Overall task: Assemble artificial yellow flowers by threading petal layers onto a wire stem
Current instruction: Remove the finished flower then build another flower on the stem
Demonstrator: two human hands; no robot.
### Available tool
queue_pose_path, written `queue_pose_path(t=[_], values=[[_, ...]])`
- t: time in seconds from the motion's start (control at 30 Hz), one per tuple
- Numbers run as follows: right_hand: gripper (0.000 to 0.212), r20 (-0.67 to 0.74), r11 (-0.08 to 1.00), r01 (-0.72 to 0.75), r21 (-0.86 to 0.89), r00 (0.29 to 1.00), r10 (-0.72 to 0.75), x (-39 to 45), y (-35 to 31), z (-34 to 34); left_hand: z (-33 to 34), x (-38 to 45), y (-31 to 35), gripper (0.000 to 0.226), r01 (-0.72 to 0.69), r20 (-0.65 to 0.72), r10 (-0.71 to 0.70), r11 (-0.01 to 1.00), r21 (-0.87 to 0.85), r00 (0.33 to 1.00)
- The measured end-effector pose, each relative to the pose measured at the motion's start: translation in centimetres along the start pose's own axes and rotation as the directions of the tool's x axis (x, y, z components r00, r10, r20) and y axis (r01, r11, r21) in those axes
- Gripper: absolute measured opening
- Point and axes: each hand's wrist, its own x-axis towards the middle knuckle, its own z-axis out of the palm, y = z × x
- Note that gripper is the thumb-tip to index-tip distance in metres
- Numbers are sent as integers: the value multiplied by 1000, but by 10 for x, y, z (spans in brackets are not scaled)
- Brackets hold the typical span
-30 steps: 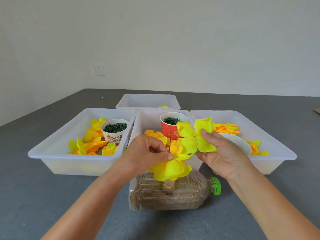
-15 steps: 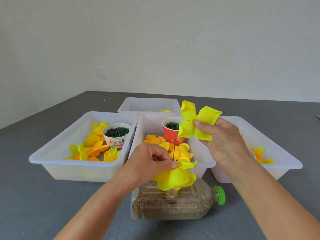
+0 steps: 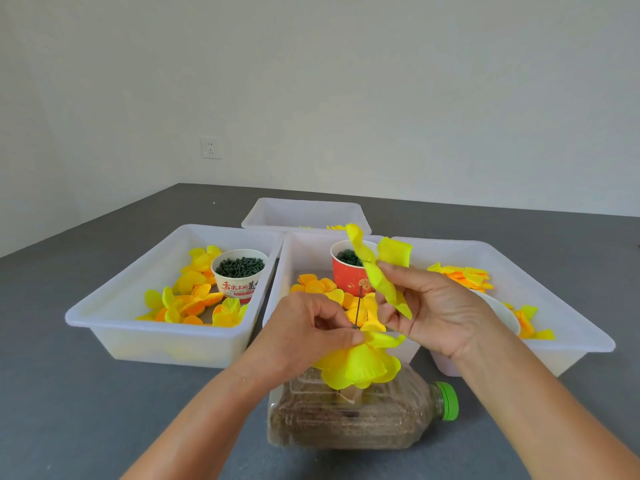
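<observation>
At the centre of the frame the left hand (image 3: 304, 327) has its fingers (image 3: 349, 337) curled, thumb and forefinger pinching the top of the yellow fabric flower (image 3: 356, 367) already threaded on the thin dark wire stem (image 3: 358, 308). The stem stands upright, its bare tip poking up above that pinch. Just to the right, the right hand (image 3: 433, 306) holds a loose bright yellow fabric petal layer (image 3: 381, 271) between thumb and fingertips, raised and turned edge-on, its lower petals hanging close beside the wire tip but not on it.

The step in hand looks to be adding another layer: one part of the bloom sits on the stem and the next is being lined up. The next move calls for finding the layer's centre hole, which cannot be seen here, setting it over the wire tip and sliding it down onto the petals below while the left pinch keeps the stem steady.

Below the flower, a clear plastic bottle with a green cap (image 3: 349, 420), filled with brown grains, lies on its side on the grey desk (image 3: 86, 403); the stem appears to be stuck into it. Behind, across the middle of the frame, white plastic trays (image 3: 114, 313) hold more yellow and orange petals, a white paper cup (image 3: 239, 275) and a red paper cup (image 3: 349, 275) of dark green pieces.
</observation>
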Motion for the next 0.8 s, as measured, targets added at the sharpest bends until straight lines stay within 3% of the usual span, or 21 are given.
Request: queue_pose_path(t=[0.13, 0.23, 0.33, 0.47, 0.63, 0.8], values=[[20, 28, 955, -13, -298, 999, 23, -3, -1, 5, 0, 0, -1, 6, 9, -3, -9, 1000, 6, 1000], [34, 30, 913, -17, -409, 999, 32, -3, -2, 7, 1, -1, 0, 24, 38, 2, -38, 999, -17, 999], [33, 15, 886, -15, -464, 1000, 25, -4, -7, 9, 1, -1, 1, 32, 44, -3, -44, 999, -11, 999], [12, -15, 862, -30, -507, 1000, 25, -4, -13, 10, 1, -2, 2, 37, 39, -21, -39, 999, 2, 999], [21, -51, 802, -35, -597, 999, 6, 0, -18, 14, 0, -2, 2, 37, 46, -17, -46, 999, 26, 999], [6, -113, 814, -141, -564, 989, 93, 3, -16, 19, 0, -2, -1, 9, 33, -27, -32, 999, 37, 999]])
